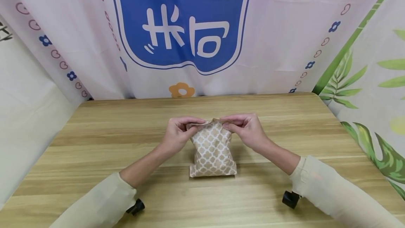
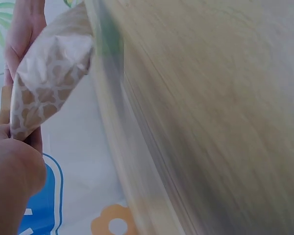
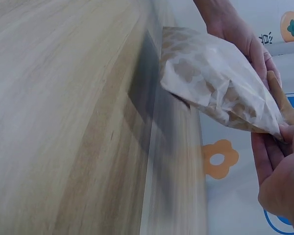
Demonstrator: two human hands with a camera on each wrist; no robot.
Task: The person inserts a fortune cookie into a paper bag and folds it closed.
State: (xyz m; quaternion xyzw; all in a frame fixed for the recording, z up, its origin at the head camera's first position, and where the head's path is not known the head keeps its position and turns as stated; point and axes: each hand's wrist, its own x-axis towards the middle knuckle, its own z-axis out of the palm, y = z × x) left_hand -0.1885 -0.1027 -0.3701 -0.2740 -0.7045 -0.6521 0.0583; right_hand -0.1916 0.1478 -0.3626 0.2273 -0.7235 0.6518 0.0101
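A tan paper bag (image 1: 212,149) with a white lattice pattern stands on the table, its body bulging and its top edge drawn together. My left hand (image 1: 178,133) pinches the left end of that top edge between thumb and fingers. At the opposite end, my right hand (image 1: 248,129) pinches the edge the same way. In the left wrist view the bag (image 2: 54,73) slants between both hands. The right wrist view shows the bag's creased side (image 3: 215,81) and a folded brown flap at its top. Whatever is inside the bag is hidden.
The wood-grain table (image 1: 104,143) reaches back to a printed curtain (image 1: 278,45) with a blue sign. Leaf-patterned cloth (image 1: 373,97) hangs at the right. A black wrist device (image 1: 291,199) sits under the right sleeve, another (image 1: 136,207) under the left.
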